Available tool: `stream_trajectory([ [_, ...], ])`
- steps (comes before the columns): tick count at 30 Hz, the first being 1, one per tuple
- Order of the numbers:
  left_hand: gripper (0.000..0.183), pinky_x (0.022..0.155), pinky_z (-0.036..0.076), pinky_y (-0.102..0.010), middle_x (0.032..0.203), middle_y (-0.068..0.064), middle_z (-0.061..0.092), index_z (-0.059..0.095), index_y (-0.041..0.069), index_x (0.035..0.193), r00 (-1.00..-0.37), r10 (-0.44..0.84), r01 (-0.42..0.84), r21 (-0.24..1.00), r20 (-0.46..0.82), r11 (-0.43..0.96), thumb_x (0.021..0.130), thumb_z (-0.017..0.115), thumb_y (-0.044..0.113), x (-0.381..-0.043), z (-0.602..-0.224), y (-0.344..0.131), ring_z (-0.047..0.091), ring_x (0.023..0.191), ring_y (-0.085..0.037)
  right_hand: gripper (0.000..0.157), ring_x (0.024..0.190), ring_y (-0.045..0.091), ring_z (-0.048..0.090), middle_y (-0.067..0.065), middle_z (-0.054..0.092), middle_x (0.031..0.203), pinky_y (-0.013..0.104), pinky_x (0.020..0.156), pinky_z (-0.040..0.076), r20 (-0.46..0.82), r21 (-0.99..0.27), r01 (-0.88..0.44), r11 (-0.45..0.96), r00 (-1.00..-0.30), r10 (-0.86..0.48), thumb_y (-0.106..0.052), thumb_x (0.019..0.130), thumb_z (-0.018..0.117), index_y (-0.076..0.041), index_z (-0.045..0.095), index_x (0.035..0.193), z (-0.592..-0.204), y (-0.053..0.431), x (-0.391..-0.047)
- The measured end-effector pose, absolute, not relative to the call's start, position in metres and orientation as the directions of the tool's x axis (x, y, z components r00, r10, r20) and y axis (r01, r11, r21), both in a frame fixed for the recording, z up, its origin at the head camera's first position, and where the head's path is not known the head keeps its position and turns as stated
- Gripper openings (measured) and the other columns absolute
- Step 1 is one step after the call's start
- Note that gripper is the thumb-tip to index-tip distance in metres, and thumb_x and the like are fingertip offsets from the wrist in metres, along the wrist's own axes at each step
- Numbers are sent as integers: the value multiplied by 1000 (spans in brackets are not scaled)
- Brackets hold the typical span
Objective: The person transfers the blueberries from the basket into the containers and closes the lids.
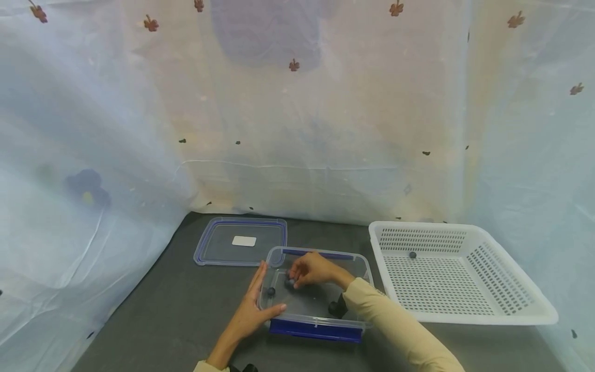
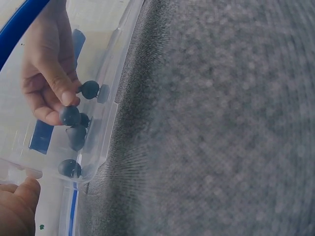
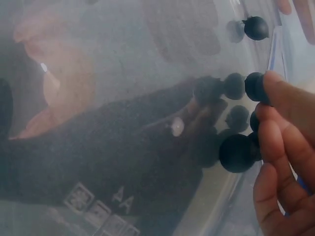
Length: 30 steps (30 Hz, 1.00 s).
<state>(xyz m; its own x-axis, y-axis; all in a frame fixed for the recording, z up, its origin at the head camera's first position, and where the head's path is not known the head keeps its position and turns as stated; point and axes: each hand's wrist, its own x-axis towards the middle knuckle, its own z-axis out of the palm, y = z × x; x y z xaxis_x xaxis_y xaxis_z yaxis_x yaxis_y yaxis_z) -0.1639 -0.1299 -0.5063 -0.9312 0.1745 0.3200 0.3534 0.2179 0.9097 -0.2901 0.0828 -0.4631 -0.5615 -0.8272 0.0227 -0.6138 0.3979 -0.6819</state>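
Note:
In the head view a clear plastic container (image 1: 325, 321) with blue latches stands on the dark table. My right hand (image 1: 313, 269) reaches inside it, and thumb and fingertips pinch a blueberry (image 2: 70, 115). Right beside those fingertips are several more dark blueberries (image 2: 77, 137), low in the container. Another blueberry (image 1: 271, 292) sits apart near the left wall. My left hand (image 1: 253, 310) rests against the container's left side, fingers extended along the wall and thumb at the front rim. Its fingertip touches the container edge in the left wrist view.
Behind and left of the container lies its clear lid (image 1: 214, 253) with a blue seal and a white label (image 1: 244, 241). A white slotted basket (image 1: 483, 318) stands to the right, with one blueberry (image 1: 412, 254) inside. A pale patterned curtain (image 1: 297, 129) hangs behind the table.

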Motion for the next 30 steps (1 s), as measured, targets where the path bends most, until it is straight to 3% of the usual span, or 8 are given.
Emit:
stream_trajectory([
  [8,104,109,14,-59,161,-9,5,13,7,156,-927,173,364,907,332,212,78,81,20,-165,-508,-129,5,144,-34,18,79,4,65,-1,71,86,24,80,52,-26,-709,-576,407,-555,-831,-3,79,80,-3,70,94,-473,87,-296],
  [21,104,108,14,-58,161,-12,6,14,4,155,-929,175,358,911,326,202,77,82,20,-164,-505,-130,6,143,-35,20,77,5,64,3,70,85,21,72,53,-16,-724,-572,385,-544,-839,0,78,80,-1,70,95,-472,87,-296],
  [30,105,109,13,-57,160,-16,6,14,4,155,-931,170,356,910,324,212,76,83,19,-165,-507,-129,6,144,-35,23,80,3,65,2,71,89,21,73,53,79,-696,-630,345,-544,-835,-10,81,79,-2,70,101,-451,91,-291],
])
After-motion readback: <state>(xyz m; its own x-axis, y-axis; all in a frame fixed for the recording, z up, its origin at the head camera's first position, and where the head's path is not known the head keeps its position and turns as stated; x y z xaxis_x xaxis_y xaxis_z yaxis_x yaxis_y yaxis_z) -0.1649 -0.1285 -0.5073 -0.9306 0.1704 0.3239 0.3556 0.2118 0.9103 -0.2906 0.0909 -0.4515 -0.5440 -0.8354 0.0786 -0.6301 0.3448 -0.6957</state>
